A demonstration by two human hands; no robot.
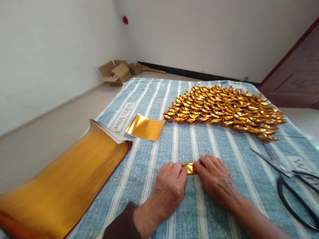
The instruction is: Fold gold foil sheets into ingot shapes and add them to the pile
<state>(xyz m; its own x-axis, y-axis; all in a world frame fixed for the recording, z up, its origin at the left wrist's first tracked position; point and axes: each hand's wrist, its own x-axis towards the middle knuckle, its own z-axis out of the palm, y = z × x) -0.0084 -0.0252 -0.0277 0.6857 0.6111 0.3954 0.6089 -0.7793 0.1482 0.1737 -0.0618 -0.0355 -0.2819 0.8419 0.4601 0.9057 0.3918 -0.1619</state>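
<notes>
I have both hands pressed flat on one small folded piece of gold foil: my left hand pins its left end under the fingertips and my right hand covers its right end, so only the middle strip shows between them. Fingers are closed together and bearing down, which I judge keeps the crease sharp against the striped blue cloth. I can't tell how many folds the piece has under my fingers. A single loose gold sheet lies just ahead to the left, near the curled stack of gold paper, within easy reach. The finished gold ingots sit in rows farther out, well apart. The scissors lie at the right.
</notes>
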